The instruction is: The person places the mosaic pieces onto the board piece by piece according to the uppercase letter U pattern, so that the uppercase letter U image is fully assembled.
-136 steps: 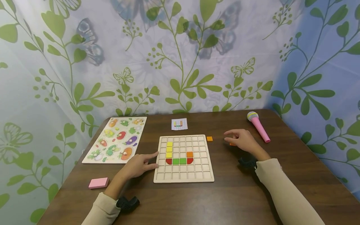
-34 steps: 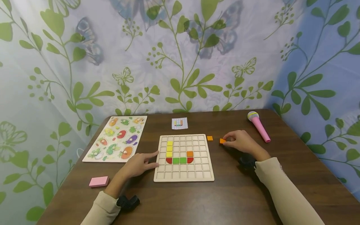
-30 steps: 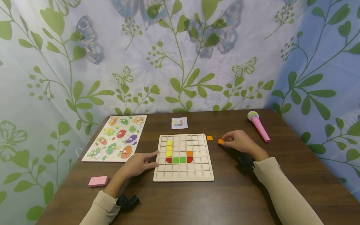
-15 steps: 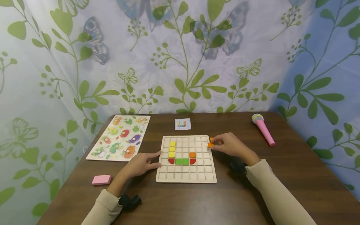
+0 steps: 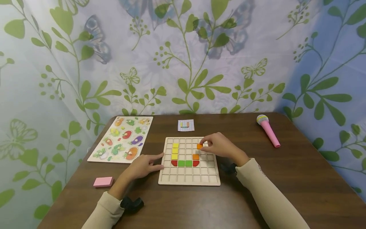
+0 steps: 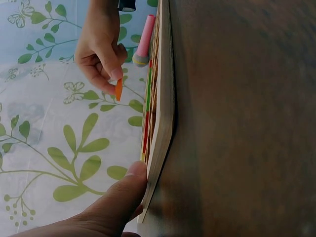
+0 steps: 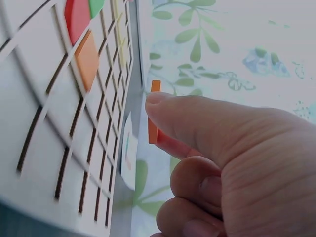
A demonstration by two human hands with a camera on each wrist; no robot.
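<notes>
A wooden grid board [image 5: 188, 178] lies mid-table, bearing a U of tiles: yellow tiles [image 5: 175, 151] on the left, two red corner pieces [image 5: 195, 163], green tiles [image 5: 185, 163] along the bottom and an orange tile [image 5: 195, 156] on the right. Above the board, thumb and finger of my right hand [image 5: 221, 146] pinch another orange tile [image 5: 199, 146]; the right wrist view shows this tile edge-on, apart from the grid. My left hand [image 5: 143, 167] rests at the board's left edge, thumb and index finger extended against it.
Behind the board lies a small pattern card [image 5: 186, 125]. A vegetable puzzle board [image 5: 145, 140] is at the back left, a pink block [image 5: 103, 182] at the front left. Toward the back right lies a pink toy microphone [image 5: 268, 130]. A printed curtain [image 5: 183, 47] hangs behind the table.
My right hand has taken an orange tile from the table and carried it left, over the board. Another orange tile beside the board is now hidden behind that hand. The left hand stays put.
</notes>
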